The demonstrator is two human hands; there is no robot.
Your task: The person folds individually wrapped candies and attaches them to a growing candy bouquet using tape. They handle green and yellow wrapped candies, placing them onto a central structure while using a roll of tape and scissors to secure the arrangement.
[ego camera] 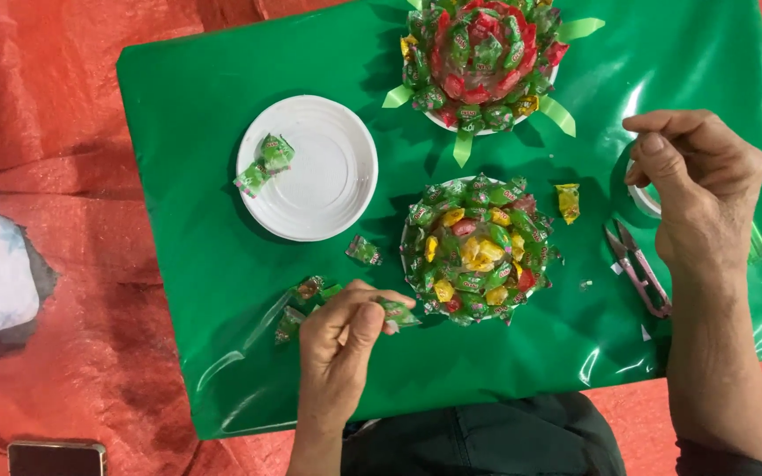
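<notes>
Head view shows your left hand (341, 330) pinching a green wrapped candy (396, 312) just left of the candy-covered plate (478, 247), so you seem midway through dressing its rim; next, seat that piece against the lower-left edge. Your right hand (703, 181), fingers curled loosely together, hovers over a tape roll (644, 199) right of that plate, beyond the snips (637, 267)
</notes>
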